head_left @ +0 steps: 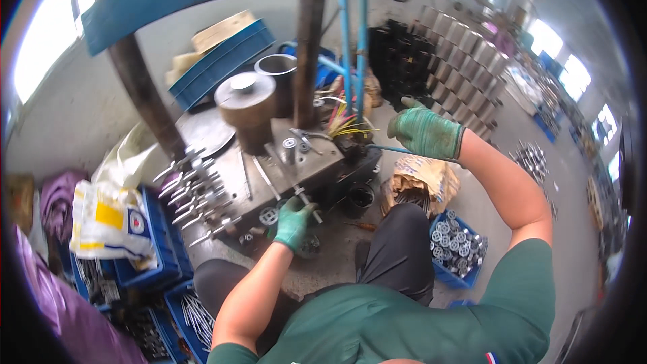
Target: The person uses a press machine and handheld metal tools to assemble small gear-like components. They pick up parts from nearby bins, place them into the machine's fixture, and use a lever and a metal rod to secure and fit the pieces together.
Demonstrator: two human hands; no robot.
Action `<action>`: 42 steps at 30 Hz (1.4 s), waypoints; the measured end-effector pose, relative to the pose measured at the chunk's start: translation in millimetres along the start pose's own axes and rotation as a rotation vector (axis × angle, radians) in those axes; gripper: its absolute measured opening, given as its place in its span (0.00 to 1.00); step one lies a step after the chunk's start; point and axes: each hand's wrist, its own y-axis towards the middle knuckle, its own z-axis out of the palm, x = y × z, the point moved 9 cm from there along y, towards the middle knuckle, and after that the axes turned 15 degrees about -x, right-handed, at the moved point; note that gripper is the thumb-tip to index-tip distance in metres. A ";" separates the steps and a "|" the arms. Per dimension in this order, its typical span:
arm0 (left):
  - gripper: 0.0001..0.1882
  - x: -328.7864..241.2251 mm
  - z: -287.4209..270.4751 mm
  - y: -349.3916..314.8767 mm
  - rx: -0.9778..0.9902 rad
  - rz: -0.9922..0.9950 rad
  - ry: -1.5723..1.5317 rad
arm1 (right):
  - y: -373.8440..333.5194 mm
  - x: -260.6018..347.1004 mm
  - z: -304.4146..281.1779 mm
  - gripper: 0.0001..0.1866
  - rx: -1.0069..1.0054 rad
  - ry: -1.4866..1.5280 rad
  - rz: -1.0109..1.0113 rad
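Shafts (199, 192) at the left of a bench (323, 155), our left hand (293, 224) pinching a rod (303, 197) by its near edge, our right hand (428, 131) raised over a lever (397, 149), finger closure we cannot tell, wheels (457, 246) in a bin (453, 278).

The person's left hand (294, 225), gloved in green, is at the near edge of the table (313, 165), fingers bent, the bare left forearm (253, 288) slanting toward it. The right hand (426, 129), gloved alike, is raised to the table's right, fingers curled, the right elbow (532, 212) bent outward. Dark-trousered knees (404, 229) spread before the table.
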 end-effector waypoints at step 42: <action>0.16 -388.7 -63.4 187.1 -0.377 0.819 0.449 | -14.8 -123.8 -59.0 0.20 -0.652 -0.042 0.573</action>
